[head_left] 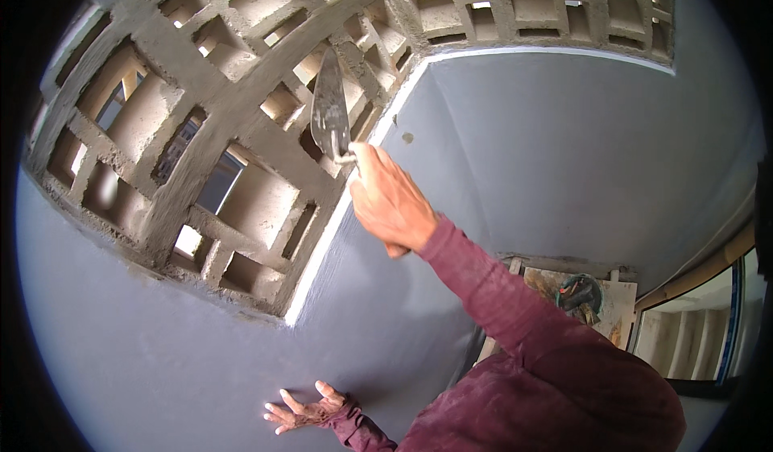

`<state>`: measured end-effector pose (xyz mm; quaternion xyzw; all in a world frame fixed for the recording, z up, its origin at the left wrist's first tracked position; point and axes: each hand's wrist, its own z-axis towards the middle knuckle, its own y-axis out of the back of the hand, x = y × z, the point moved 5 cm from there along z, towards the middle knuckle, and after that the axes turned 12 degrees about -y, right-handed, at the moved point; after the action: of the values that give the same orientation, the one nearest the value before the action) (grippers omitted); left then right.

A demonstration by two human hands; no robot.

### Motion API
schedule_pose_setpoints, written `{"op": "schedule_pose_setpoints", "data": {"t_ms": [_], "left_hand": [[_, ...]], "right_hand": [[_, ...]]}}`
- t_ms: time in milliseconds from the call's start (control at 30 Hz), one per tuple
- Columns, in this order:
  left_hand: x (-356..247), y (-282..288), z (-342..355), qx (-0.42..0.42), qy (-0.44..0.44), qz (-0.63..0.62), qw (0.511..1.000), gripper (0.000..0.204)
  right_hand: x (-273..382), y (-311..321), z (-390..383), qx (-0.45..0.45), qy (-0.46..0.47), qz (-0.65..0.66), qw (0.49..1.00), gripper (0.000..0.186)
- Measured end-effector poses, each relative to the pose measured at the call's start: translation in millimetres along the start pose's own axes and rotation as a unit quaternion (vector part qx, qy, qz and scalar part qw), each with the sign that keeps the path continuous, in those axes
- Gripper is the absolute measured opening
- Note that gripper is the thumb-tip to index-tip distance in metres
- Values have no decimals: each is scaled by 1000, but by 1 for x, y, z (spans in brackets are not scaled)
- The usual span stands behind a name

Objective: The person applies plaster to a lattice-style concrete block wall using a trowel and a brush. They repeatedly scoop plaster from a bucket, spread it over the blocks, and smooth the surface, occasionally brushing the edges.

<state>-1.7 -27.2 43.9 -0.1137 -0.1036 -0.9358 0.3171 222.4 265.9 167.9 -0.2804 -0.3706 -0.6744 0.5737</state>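
Observation:
A pointed trowel [329,112] with a worn, mortar-stained blade is gripped in my right hand [392,198], the fingers wrapped round its handle. The blade points up and lies in front of the rough concrete lattice [241,101], near the lattice's white-painted edge [326,238]. Whether the metal touches the concrete I cannot tell. Lower down, my left hand [306,410] rests with spread fingers against the smooth grey wall [201,363] and holds nothing.
Rectangular openings of several sizes pierce the lattice, which turns a corner at the top. At the right, a dark bucket [580,295] with tools in it stands on a stained board [618,305]. Beside the board is a framed window opening [684,331].

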Motion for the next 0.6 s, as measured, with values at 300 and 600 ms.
{"op": "schedule_pose_setpoints", "data": {"t_ms": [300,600], "left_hand": [[0,-4,-1,-5,-3,13,1000,64],[-1,-4,3,-8,0,7,1000,66]], "right_hand": [[-13,-4,13,-8,-116,54,992,33],[-21,16,19,-38,-72,88,993,31]]}}
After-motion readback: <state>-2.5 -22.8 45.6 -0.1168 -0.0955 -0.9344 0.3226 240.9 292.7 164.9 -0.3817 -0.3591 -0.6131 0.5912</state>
